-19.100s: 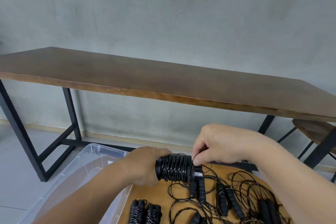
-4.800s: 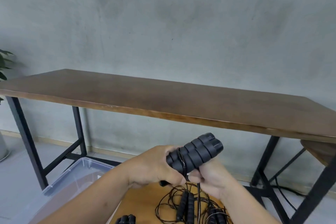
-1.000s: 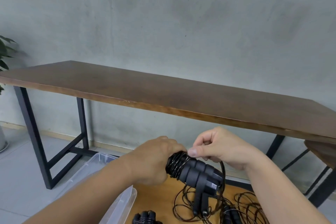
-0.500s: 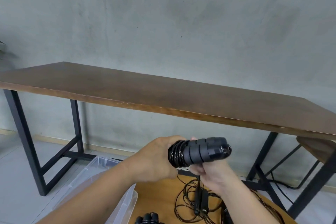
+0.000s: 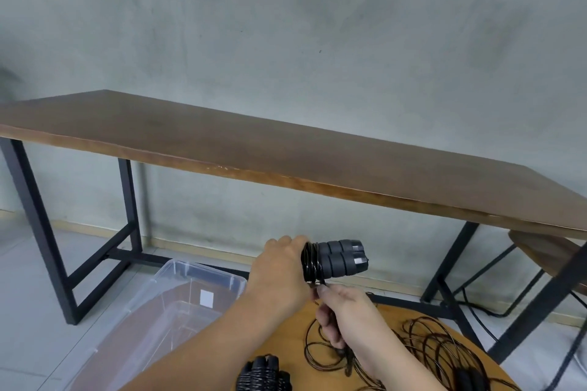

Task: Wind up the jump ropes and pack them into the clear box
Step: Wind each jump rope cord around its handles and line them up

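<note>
left hand: grips the rope handles
right hand: now lower, pinching the cord for another wrap
clear box: no ropes seen inside yet

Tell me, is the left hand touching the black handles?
Touching. The head view shows the left hand wrapped around the near end of the handles, fingers curled over the wound cord.

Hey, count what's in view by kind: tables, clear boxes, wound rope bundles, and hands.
Tables: 2, long and round
Clear boxes: 1
Wound bundles: 2, held and lying
Hands: 2, left, right
Total: 7
</note>
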